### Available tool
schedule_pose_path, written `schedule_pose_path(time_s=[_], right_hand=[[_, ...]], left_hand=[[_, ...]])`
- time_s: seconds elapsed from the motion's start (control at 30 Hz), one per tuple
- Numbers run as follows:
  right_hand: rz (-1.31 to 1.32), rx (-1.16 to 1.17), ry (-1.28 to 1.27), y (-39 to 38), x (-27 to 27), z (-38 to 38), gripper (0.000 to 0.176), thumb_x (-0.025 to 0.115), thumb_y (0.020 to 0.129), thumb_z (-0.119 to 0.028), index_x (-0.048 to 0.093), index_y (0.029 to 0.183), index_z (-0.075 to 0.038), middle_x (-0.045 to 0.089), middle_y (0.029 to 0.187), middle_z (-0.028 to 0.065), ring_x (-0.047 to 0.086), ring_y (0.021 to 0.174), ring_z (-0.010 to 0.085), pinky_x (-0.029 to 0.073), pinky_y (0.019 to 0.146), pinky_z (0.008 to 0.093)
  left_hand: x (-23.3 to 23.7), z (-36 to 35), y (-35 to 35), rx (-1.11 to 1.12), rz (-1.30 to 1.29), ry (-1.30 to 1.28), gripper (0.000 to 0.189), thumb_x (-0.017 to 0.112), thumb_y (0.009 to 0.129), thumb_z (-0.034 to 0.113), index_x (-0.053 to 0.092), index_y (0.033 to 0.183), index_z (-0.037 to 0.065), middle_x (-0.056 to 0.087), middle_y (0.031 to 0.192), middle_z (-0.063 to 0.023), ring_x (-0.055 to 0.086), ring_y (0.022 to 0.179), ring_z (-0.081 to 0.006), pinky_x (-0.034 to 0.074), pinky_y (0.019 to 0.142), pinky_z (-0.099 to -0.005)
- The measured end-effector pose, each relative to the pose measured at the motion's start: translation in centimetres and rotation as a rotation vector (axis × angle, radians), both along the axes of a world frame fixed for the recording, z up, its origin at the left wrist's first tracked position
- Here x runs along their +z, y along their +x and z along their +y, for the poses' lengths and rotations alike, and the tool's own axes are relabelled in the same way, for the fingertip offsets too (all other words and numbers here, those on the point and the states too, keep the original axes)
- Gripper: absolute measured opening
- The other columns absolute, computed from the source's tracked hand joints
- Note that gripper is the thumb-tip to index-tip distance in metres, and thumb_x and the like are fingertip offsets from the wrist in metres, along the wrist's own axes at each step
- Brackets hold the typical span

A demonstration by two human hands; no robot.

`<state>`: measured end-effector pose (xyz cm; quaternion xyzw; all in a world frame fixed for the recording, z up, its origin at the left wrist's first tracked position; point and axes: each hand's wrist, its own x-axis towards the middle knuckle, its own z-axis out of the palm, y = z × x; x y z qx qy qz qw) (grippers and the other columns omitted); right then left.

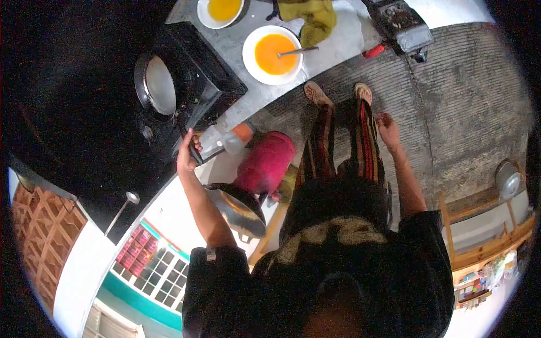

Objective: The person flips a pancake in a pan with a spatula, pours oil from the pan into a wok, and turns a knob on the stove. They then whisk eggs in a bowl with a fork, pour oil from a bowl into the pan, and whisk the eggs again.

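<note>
My left hand [189, 152] is closed round a dark handle [196, 154] beside the black stove [208, 84]. A round pan [160, 85] with a pale inside sits tilted on the stove, just beyond that hand; whether the handle belongs to it is hard to tell. My right hand [387, 130] hangs beside my leg with loosely bent fingers and nothing visible in it. On the grey counter [344, 34], a white bowl [251, 56] holds orange liquid and a spoon [298, 51]. Another bowl [203, 12] holds yellow liquid.
A green cloth [318, 25] and a black device [403, 25] with a red handle [374, 52] lie on or near the counter. Below it stand a pink cylinder [267, 160] and a wok [239, 214]. A wooden rack [484, 253] is at the right.
</note>
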<state>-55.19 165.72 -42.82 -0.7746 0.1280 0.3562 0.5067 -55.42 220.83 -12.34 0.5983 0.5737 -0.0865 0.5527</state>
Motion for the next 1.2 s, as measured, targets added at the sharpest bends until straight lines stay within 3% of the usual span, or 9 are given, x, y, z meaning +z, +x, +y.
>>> schedule_pose_path(time_s=[0.03,0.13,0.23,0.43,0.87,0.9,1.07,1.17,1.2], right_hand=[[-0.049,-0.069,0.059,-3.0,-3.6,-1.6,0.045,0.058,0.088,-0.028,0.048,0.118,0.006,0.059,0.108,0.0186,0.055,0.101,0.0304,0.043,0.085,0.0353],[-0.048,0.217,-0.270,-5.8,-1.6,-3.0,0.061,0.058,0.086,-0.042,0.046,0.124,0.004,0.054,0.119,0.0212,0.051,0.110,0.0343,0.041,0.090,0.0390],[0.456,0.006,-0.034,-6.2,1.6,-2.2,0.069,0.054,0.086,-0.050,0.042,0.128,0.004,0.051,0.123,0.0244,0.047,0.117,0.0364,0.038,0.095,0.0402],[0.427,-0.058,0.049,-11.3,-5.4,-2.9,0.075,0.046,0.087,-0.058,0.038,0.131,0.003,0.049,0.126,0.0230,0.046,0.118,0.0326,0.036,0.097,0.0377],[0.404,-0.088,0.078,-5.4,1.0,-2.9,0.063,0.045,0.089,-0.054,0.046,0.122,0.000,0.054,0.117,0.0221,0.051,0.112,0.0313,0.039,0.092,0.0364],[0.229,0.071,-0.156,-8.8,-3.2,-3.6,0.060,0.045,0.089,-0.054,0.049,0.116,0.000,0.060,0.101,0.0224,0.057,0.101,0.0332,0.044,0.082,0.0383],[-0.093,0.383,-0.186,-10.6,-7.1,-8.3,0.036,0.051,0.088,-0.034,0.054,0.099,0.000,0.060,0.078,0.0222,0.058,0.073,0.0411,0.046,0.061,0.0433],[-0.132,0.651,-0.191,-6.7,-3.5,-8.0,0.029,0.058,0.084,-0.024,0.055,0.100,-0.001,0.061,0.084,0.0219,0.061,0.071,0.0358,0.048,0.062,0.0408],[0.183,0.451,-0.119,-4.9,-0.8,-7.3,0.034,0.059,0.084,-0.029,0.055,0.103,-0.001,0.062,0.089,0.0214,0.061,0.071,0.0323,0.048,0.063,0.0402]], left_hand=[[-0.2,0.2,-0.1,-0.004,0.036,0.018,0.022,0.062,0.087,0.031,0.052,0.080,0.012,0.046,0.062,0.0032,0.042,0.053,-0.0071,0.036,0.049,-0.0213],[-0.4,0.8,-0.2,-0.078,0.056,0.047,0.025,0.060,0.088,0.031,0.050,0.075,0.013,0.043,0.060,0.0041,0.039,0.051,-0.0068,0.035,0.049,-0.0216],[-0.4,1.6,-0.3,-0.123,0.064,0.011,0.028,0.059,0.089,0.031,0.047,0.070,0.013,0.041,0.060,0.0047,0.038,0.049,-0.0063,0.034,0.047,-0.0214],[-0.7,0.9,0.1,-0.002,-0.036,-0.017,0.032,0.055,0.091,0.030,0.042,0.065,0.015,0.035,0.052,0.0057,0.032,0.044,-0.0049,0.029,0.043,-0.0205],[-0.6,-0.2,0.6,0.041,0.151,0.200,0.041,0.058,0.084,0.050,0.052,0.086,0.010,0.052,0.061,-0.0020,0.051,0.055,-0.0136,0.044,0.055,-0.0252],[-0.3,-0.9,0.9,0.043,0.145,0.174,0.047,0.056,0.083,0.055,0.053,0.090,0.009,0.054,0.062,-0.0038,0.054,0.057,-0.0158,0.046,0.057,-0.0270],[0.3,0.9,-2.0,0.024,0.138,0.295,0.078,0.042,0.075,0.077,0.053,0.100,0.004,0.058,0.070,-0.0079,0.058,0.064,-0.0188,0.047,0.062,-0.0311],[0.2,-3.2,-2.9,0.071,0.166,1.361,0.058,0.053,0.085,0.053,0.051,0.104,-0.002,0.056,0.083,-0.0160,0.057,0.077,-0.0273,0.046,0.067,-0.0349],[-0.3,-3.5,-4.7,-0.019,0.071,1.669,0.055,0.056,0.087,0.046,0.049,0.107,-0.005,0.055,0.090,-0.0193,0.056,0.083,-0.0303,0.045,0.072,-0.0382]])
